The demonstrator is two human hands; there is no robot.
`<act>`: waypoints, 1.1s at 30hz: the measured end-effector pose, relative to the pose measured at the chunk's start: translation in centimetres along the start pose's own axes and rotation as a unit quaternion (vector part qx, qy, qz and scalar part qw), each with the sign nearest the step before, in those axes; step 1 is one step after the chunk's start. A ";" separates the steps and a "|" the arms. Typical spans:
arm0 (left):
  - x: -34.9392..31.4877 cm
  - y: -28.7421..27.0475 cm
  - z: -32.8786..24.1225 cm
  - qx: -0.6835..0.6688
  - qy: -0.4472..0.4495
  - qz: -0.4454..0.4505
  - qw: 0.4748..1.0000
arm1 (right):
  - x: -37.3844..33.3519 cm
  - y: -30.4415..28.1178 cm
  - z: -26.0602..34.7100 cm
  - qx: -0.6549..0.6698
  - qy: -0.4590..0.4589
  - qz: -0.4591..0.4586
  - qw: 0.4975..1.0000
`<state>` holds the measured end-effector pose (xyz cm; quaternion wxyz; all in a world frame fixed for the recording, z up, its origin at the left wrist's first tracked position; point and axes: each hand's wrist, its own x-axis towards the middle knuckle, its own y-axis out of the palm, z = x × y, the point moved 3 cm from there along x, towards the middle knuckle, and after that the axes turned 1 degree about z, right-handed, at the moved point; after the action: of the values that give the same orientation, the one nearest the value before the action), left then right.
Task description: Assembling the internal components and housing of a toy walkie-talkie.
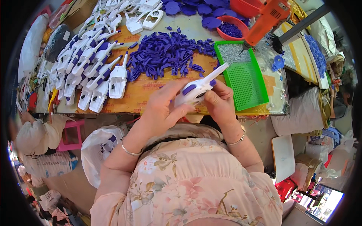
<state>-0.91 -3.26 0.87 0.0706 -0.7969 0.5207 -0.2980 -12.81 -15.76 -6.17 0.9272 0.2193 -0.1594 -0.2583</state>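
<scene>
Close in front of me, both hands hold a white plastic housing (186,96) with a long narrow stem and purple inserts, its stem tilted up to the right. My left hand (160,107) is closed around its wide end, thumb along the near edge. On the other side, my right hand (220,103) grips it near the base of the stem, the thumb pressing against the body. Part of the housing is covered by fingers. Just beyond my hands lies a heap of small purple plastic pieces (162,54).
Stacked white housings (90,71) fill the table's left. At right stands a green tray (266,88) holding small metal bits, with an orange electric screwdriver (266,22) hanging above. A red bowl (241,35) of purple pieces sits behind. A white bag (92,150) is by my left arm.
</scene>
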 end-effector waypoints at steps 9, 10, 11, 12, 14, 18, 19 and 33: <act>-2.1 -0.6 1.2 -0.025 -0.067 0.007 0.997 | 0.4 -0.3 -0.7 0.213 0.023 -0.031 0.976; -2.1 -0.4 1.1 0.018 -0.033 -0.006 0.999 | 0.4 -0.2 -0.7 0.212 0.024 -0.030 0.977; -2.2 -0.4 1.0 0.061 0.002 -0.019 0.998 | 0.5 -0.1 -0.6 0.209 0.022 -0.026 0.977; -2.3 -0.4 1.0 0.060 0.004 -0.020 0.998 | 0.5 -0.1 -0.5 0.206 0.019 -0.022 0.978; -2.2 -0.3 1.0 0.081 0.017 -0.036 0.996 | 0.5 -0.3 -0.3 0.163 0.014 -0.029 0.986; -2.6 -0.9 2.9 0.097 -0.083 0.028 0.991 | 0.6 0.1 0.0 0.046 -0.009 -0.044 0.998; -1.9 -1.0 2.4 0.098 -0.076 0.028 0.992 | 0.6 1.1 0.6 0.017 -0.014 -0.048 0.999; 4.5 -0.5 -0.1 0.013 0.038 -0.003 0.999 | 0.7 2.7 3.6 -0.377 -0.137 -0.009 0.916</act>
<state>0.74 -6.94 2.99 0.0604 -0.7858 0.5162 -0.3352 -12.59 -15.20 -1.68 0.9078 -0.1830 -0.1735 -0.3350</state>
